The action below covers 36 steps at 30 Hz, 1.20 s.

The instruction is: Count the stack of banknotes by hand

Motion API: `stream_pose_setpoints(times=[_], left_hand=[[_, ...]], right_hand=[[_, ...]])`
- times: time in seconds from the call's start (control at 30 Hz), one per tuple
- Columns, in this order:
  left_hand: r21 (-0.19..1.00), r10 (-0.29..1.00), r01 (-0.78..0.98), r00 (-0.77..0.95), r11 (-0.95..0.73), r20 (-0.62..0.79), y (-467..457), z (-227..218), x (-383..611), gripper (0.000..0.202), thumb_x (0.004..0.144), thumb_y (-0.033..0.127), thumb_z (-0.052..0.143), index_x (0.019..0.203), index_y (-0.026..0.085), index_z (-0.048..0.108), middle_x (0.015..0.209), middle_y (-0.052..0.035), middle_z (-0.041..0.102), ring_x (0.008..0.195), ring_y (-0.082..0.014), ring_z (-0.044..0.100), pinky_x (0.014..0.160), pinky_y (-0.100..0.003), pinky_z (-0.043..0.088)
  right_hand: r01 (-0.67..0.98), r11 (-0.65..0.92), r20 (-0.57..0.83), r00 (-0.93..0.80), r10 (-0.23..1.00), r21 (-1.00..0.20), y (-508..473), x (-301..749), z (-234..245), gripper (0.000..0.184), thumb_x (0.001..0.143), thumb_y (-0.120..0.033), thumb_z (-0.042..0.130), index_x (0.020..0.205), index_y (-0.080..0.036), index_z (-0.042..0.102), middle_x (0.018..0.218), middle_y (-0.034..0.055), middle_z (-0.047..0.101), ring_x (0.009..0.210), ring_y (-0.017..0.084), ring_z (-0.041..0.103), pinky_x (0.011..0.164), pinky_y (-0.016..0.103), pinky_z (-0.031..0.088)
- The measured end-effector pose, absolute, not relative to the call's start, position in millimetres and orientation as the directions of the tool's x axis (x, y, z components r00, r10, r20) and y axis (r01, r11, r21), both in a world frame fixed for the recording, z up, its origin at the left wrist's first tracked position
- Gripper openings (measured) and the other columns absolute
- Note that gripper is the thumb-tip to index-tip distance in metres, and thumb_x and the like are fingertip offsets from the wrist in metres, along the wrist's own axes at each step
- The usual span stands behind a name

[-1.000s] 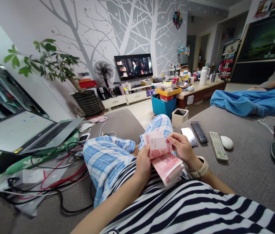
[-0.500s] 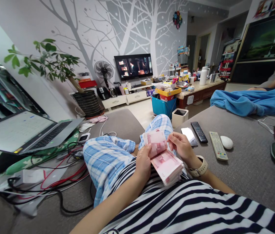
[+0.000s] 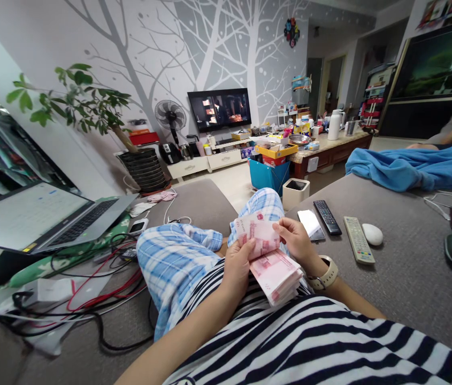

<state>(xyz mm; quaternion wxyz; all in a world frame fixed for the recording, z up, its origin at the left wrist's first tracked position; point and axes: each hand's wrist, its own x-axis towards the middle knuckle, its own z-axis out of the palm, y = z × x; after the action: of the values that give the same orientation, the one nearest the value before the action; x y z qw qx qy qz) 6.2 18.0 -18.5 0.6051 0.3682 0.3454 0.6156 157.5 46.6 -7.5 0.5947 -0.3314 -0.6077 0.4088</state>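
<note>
A thick wad of pink 100-yuan banknotes (image 3: 276, 278) rests against my striped shirt (image 3: 290, 342) and my lap. My left hand (image 3: 238, 270) grips the wad from below, with the thumb on its upper notes. Those upper notes (image 3: 254, 235) curl upward in a loose fan. My right hand (image 3: 296, 240) is at their right edge, its fingertips pinching the notes. A pale watch (image 3: 322, 275) circles my right wrist. Part of the wad is hidden behind my left hand.
Around me on the grey sofa (image 3: 390, 278) lie a smartphone (image 3: 311, 224), a black remote (image 3: 327, 217), a white remote (image 3: 359, 240) and a white mouse (image 3: 372, 234). To the left are a laptop (image 3: 45, 219) and tangled cables (image 3: 89, 305). A person lies under a blue blanket (image 3: 414, 166) at right.
My right hand has shifted slightly left and its fingers reach further over the fanned notes. The upper notes have lifted and bent away from the wad. My left hand stays nearly still.
</note>
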Motion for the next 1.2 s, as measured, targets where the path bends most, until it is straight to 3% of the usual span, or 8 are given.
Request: stream_pose_setpoints(times=[0.17,0.3,0.43,0.9,1.07,1.2], left_hand=[[0.877,0.999,-0.477,-0.04,-0.049,0.034,20.7,-21.9,5.4,0.029,0.071,0.034,0.069,0.094,0.016,0.068,0.091,-0.0075,0.073,0.081,-0.0237,0.068,0.084,-0.042,0.051],[0.886,0.983,-0.448,-0.182,-0.119,0.04,23.1,-23.8,4.5,0.023,0.074,0.038,0.065,0.082,0.017,0.07,0.088,-0.0054,0.073,0.083,-0.0217,0.066,0.085,-0.037,0.05],[0.886,0.966,-0.442,-0.257,-0.139,0.023,23.5,-23.7,4.3,0.022,0.074,0.036,0.063,0.081,0.016,0.07,0.09,-0.0044,0.072,0.087,-0.0205,0.065,0.086,-0.034,0.049],[0.932,0.975,-0.333,-0.21,-0.146,0.078,23.4,-25.2,2.1,0.019,0.075,0.035,0.058,0.072,0.019,0.068,0.082,-0.0029,0.071,0.08,-0.0209,0.062,0.077,-0.033,0.049],[0.948,0.975,-0.27,-0.186,-0.166,0.118,18.6,-16.4,2.9,0.019,0.075,0.032,0.058,0.072,0.018,0.07,0.083,-0.0051,0.072,0.084,-0.0229,0.063,0.08,-0.034,0.049],[0.927,0.978,-0.345,-0.188,-0.149,0.087,15.0,-12.4,5.5,0.02,0.074,0.034,0.061,0.075,0.017,0.07,0.079,-0.004,0.071,0.076,-0.0202,0.063,0.078,-0.033,0.049]], right_hand=[[-0.043,0.46,0.462,-0.069,0.884,-0.887,46.6,157.3,-8.2,0.037,0.086,-0.041,0.055,0.058,-0.019,0.044,0.053,-0.0047,0.04,0.052,0.011,0.037,0.051,0.026,0.028],[-0.068,0.446,0.45,-0.069,0.89,-0.893,46.8,157.3,-8.4,0.04,0.086,-0.043,0.054,0.057,-0.019,0.043,0.052,-0.0044,0.04,0.051,0.011,0.036,0.05,0.026,0.027],[-0.082,0.457,0.463,-0.093,0.881,-0.886,44.4,158.3,-6.2,0.041,0.087,-0.044,0.053,0.056,-0.019,0.044,0.051,-0.0041,0.04,0.05,0.011,0.036,0.05,0.025,0.029],[-0.161,0.458,0.477,-0.1,0.873,-0.874,38.3,160.0,-1.2,0.026,0.084,-0.04,0.059,0.07,-0.018,0.059,0.053,-0.0038,0.044,0.049,0.01,0.04,0.046,0.023,0.03],[-0.222,0.423,0.456,-0.125,0.881,-0.878,35.4,160.0,-0.1,0.028,0.084,-0.043,0.059,0.07,-0.018,0.06,0.05,-0.004,0.046,0.045,0.01,0.038,0.043,0.023,0.027],[-0.265,0.397,0.444,-0.144,0.884,-0.878,35.8,159.2,-0.9,0.033,0.087,-0.046,0.054,0.07,-0.018,0.059,0.046,-0.0032,0.049,0.042,0.01,0.038,0.044,0.024,0.027]])
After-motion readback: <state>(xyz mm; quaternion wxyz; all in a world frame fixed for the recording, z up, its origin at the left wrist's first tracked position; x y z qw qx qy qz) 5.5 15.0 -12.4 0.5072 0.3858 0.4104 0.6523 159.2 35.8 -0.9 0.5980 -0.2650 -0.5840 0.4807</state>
